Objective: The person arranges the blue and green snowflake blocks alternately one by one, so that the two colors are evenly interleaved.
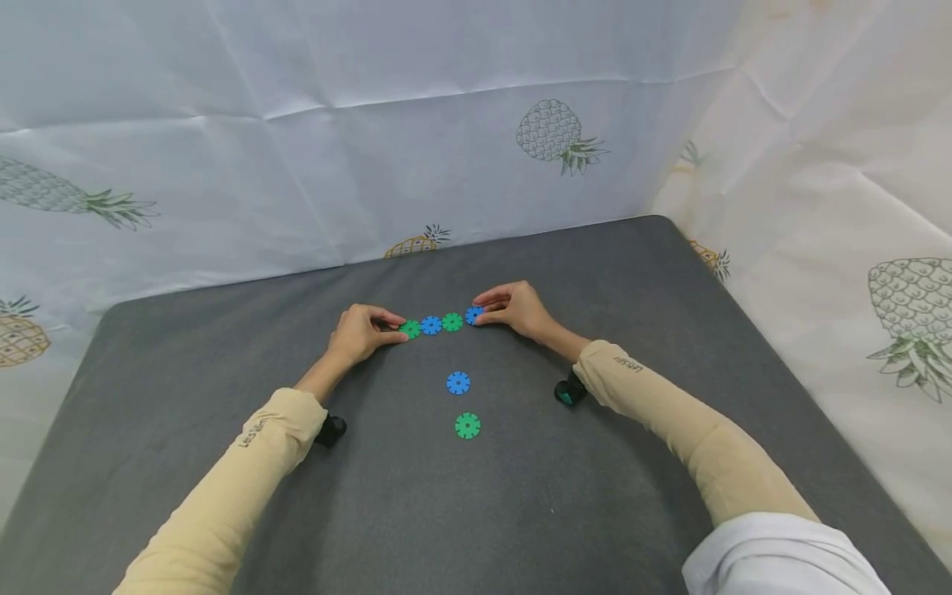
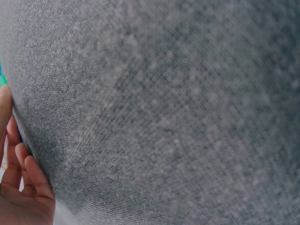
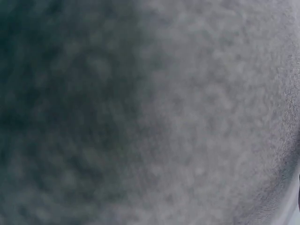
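Note:
Notched flat discs in alternating green and blue form a short row on the grey table. My left hand (image 1: pixel 357 334) pinches the green disc (image 1: pixel 411 330) at the row's left end between thumb and fingers. At the right end, my right hand (image 1: pixel 524 311) pinches a blue disc (image 1: pixel 473 316), its edge partly covered by the fingers. Between the hands lie another blue disc (image 1: pixel 431 326) and another green disc (image 1: pixel 452 322). In the left wrist view, the left hand (image 2: pixel 26 201) shows at the lower left edge, with a sliver of green by the thumb. The right wrist view shows mostly blurred cloth.
Nearer to me on the grey tablecloth (image 1: pixel 565 504) lie a separate blue disc (image 1: pixel 458 383) and, just below it, a green disc (image 1: pixel 468 426). A white curtain (image 1: pixel 416 165) with pineapple prints hangs behind the table's far edge and along the right side.

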Demonstrator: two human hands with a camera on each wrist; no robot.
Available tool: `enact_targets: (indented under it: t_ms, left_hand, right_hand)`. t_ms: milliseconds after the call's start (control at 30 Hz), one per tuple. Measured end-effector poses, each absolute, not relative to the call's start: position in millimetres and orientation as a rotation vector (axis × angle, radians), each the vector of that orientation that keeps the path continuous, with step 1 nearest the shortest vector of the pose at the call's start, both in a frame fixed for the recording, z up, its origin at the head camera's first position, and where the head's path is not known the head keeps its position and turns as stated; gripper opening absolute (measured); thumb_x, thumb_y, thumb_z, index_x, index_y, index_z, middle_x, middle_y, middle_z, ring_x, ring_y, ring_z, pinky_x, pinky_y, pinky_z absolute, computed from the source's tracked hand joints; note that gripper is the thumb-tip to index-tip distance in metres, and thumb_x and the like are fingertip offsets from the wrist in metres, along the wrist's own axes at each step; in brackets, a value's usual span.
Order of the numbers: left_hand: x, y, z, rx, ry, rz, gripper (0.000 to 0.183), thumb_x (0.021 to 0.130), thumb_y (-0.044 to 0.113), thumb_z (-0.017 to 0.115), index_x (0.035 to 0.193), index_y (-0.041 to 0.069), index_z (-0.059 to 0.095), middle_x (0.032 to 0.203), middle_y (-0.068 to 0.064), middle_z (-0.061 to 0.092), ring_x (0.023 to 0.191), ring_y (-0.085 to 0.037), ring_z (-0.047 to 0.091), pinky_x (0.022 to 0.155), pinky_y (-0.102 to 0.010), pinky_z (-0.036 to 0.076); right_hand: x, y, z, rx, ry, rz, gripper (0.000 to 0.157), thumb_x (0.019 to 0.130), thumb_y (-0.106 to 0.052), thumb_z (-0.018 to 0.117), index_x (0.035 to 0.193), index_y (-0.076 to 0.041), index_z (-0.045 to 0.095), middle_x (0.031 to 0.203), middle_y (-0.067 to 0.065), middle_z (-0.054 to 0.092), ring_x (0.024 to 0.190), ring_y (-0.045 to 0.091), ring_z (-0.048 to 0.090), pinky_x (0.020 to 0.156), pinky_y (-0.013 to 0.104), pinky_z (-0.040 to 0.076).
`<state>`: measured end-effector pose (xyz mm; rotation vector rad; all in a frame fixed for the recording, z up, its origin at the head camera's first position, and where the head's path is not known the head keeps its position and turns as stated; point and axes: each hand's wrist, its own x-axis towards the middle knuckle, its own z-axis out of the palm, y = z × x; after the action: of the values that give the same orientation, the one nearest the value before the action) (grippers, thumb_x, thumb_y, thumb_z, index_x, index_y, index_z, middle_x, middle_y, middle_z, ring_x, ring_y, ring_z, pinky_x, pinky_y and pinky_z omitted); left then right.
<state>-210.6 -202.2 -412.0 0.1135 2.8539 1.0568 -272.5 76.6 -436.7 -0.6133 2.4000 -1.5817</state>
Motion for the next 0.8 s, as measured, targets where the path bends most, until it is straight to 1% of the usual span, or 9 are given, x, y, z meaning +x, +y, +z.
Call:
enact_targets:
  t_ms: [133,267,600,800]
  left_hand:
    - [-210.6,-202.2,-411.8,0.107,2.849,1.054,0.027,0.080,0.022,0.080,0.103,0.008,0.076,0.091,-0.009,0.071,0.059,-0.015,0.051,0.052,-0.028,0.037]
    - [-210.6,-202.5,-411.4,0.104,2.851,1.057,0.026,0.080,0.022,0.080,0.102,0.008,0.076,0.091,-0.009,0.071,0.059,-0.015,0.050,0.051,-0.028,0.036]
    - [-210.7,-203.8,-411.6,0.086,2.844,1.063,0.027,0.080,0.022,0.080,0.102,0.008,0.076,0.092,-0.009,0.071,0.060,-0.015,0.051,0.052,-0.029,0.037]
    - [-211.8,-203.9,-412.4,0.105,2.845,1.062,0.027,0.080,0.022,0.080,0.103,0.008,0.076,0.093,-0.009,0.071,0.061,-0.016,0.052,0.053,-0.029,0.038]
  right_hand:
    - [-272.0,75.4,-438.1,-0.695,2.520,-1.482,0.028,0.073,-0.010,0.083,0.099,-0.002,0.076,0.093,0.009,0.073,0.080,0.014,0.066,0.072,0.027,0.053]
    - [-270.9,74.1,-437.6,-0.711,2.541,-1.464,0.026,0.073,-0.011,0.083,0.097,-0.002,0.076,0.093,0.009,0.073,0.078,0.012,0.068,0.070,0.025,0.053]
    - [-269.6,72.6,-435.2,-0.769,2.497,-1.454,0.030,0.075,-0.006,0.080,0.104,0.002,0.074,0.101,0.014,0.072,0.085,0.018,0.070,0.073,0.023,0.054]
    - [-272.8,80.1,-432.6,-0.743,2.423,-1.470,0.030,0.077,-0.005,0.079,0.106,0.001,0.073,0.104,0.014,0.071,0.088,0.016,0.070,0.075,0.024,0.054]
